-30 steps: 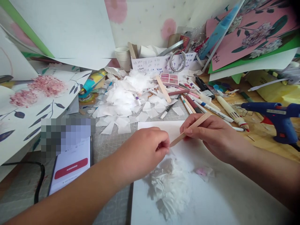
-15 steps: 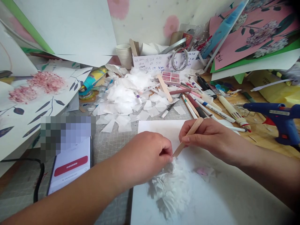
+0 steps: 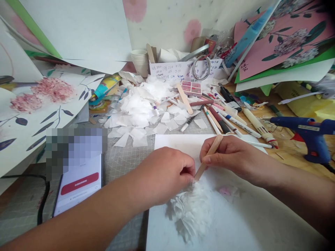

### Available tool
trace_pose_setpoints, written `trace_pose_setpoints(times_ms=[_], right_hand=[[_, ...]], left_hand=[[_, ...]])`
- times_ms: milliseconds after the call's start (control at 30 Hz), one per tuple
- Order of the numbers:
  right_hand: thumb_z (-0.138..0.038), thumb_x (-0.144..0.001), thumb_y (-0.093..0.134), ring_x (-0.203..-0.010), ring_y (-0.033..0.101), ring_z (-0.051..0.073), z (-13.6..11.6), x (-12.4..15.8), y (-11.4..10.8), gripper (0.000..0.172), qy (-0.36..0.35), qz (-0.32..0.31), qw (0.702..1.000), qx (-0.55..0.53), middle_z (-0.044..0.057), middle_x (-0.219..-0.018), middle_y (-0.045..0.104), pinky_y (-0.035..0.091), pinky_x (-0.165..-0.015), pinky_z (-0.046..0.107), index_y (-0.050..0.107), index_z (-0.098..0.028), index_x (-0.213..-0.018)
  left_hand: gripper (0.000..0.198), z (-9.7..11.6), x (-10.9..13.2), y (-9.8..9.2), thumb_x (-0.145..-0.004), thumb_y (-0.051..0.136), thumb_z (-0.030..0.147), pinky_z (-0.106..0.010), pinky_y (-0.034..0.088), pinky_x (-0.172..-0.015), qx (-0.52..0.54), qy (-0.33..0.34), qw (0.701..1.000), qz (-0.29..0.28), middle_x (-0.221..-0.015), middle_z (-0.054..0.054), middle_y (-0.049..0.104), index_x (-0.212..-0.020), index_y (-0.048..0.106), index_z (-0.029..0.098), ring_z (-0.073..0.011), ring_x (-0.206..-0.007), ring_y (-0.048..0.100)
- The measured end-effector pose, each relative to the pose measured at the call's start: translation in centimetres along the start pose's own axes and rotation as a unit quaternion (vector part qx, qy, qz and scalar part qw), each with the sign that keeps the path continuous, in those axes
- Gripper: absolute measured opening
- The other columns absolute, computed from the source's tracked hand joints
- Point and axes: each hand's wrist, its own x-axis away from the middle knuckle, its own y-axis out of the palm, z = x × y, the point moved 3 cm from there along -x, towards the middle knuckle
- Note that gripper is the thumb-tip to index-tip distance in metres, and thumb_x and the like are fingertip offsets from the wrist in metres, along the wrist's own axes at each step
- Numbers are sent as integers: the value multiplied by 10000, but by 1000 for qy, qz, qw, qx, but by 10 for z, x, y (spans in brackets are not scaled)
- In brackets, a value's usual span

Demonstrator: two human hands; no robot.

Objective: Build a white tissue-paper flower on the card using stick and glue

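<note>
Touching both hands, the tissue cluster (image 3: 192, 209) lies just below them.

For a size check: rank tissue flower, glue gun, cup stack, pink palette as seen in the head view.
1. tissue flower (nearest the camera)
2. glue gun
3. cup stack, pink palette: alike

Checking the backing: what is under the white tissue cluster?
A white sheet lies under the tissue cluster; the left hand covers its upper edge, so that part is hidden.
</note>
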Motion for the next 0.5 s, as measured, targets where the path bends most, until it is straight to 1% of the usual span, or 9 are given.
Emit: trace_pose_setpoints(times_ms=[167, 267, 333, 400, 500], right_hand=[[-275, -760, 569, -627, 504, 146, 3, 2, 1, 176, 14, -6, 1000, -4, 18, -728, 595, 352, -548, 261, 647, -192, -625], [-275, -757, 589, -625, 500, 141, 7, 3, -3, 157, 23, 6, 999, -44, 16, -718, 585, 356, -559, 258, 644, -187, -638], [-267, -755, 606, -623, 497, 136, 12, 4, -9, 134, 31, 37, 993, -104, 10, -683, 571, 359, -570, 253, 635, -184, -654], [-254, -746, 619, -638, 493, 137, 17, 4, -15, 101, 27, 83, 983, -164, 9, -669, 561, 364, -581, 249, 631, -186, -672], [-239, -734, 634, -673, 492, 149, 19, 4, -24, 71, -13, 140, 969, -205, 22, -711, 563, 382, -602, 256, 637, -196, -677]], left_hand=[[140, 1, 1, 0, -715, 527, 151, -224, 292, -503, 6, -10, 1000, -4, -626, 47, 598, -663, 636, 223, -106, -566, 506], [171, 1, 1, -1, -740, 490, 153, -223, 296, -498, 10, -27, 1000, -3, -636, 52, 610, -679, 629, 234, -108, -569, 516], [198, 0, 2, -2, -751, 465, 146, -222, 307, -501, 24, -39, 999, 1, -671, 59, 635, -698, 628, 244, -108, -582, 532], [218, 0, 2, -4, -759, 446, 140, -219, 332, -521, 47, -43, 998, 6, -722, 70, 664, -729, 628, 256, -110, -619, 557], [246, -1, 2, -8, -775, 421, 140, -219, 364, -563, 70, -41, 996, 30, -771, 85, 679, -786, 626, 276, -114, -676, 580]])
